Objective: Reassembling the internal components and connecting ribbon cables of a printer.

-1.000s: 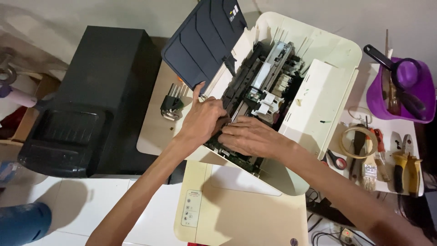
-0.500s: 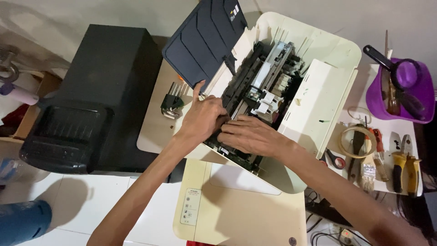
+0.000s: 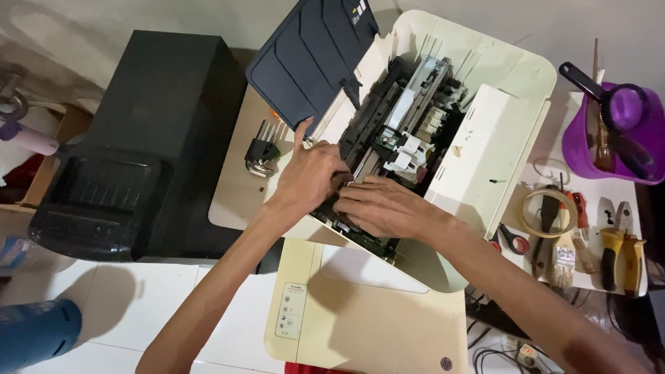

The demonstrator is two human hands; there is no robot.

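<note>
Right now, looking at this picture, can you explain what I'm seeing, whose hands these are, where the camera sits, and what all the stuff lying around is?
The camera is worn on a person's head and looks down at their own two bare hands. In front of them lies an opened cream printer, its cover off and black and white inner parts showing. The left hand and the right hand both press into the mechanism at its front edge; what the fingers grip is hidden. A dark blue tray stands open behind. Left of it sits a black printer and a set of hex keys. To the right lie pliers, a brush, a tape roll and a purple bowl.
</note>
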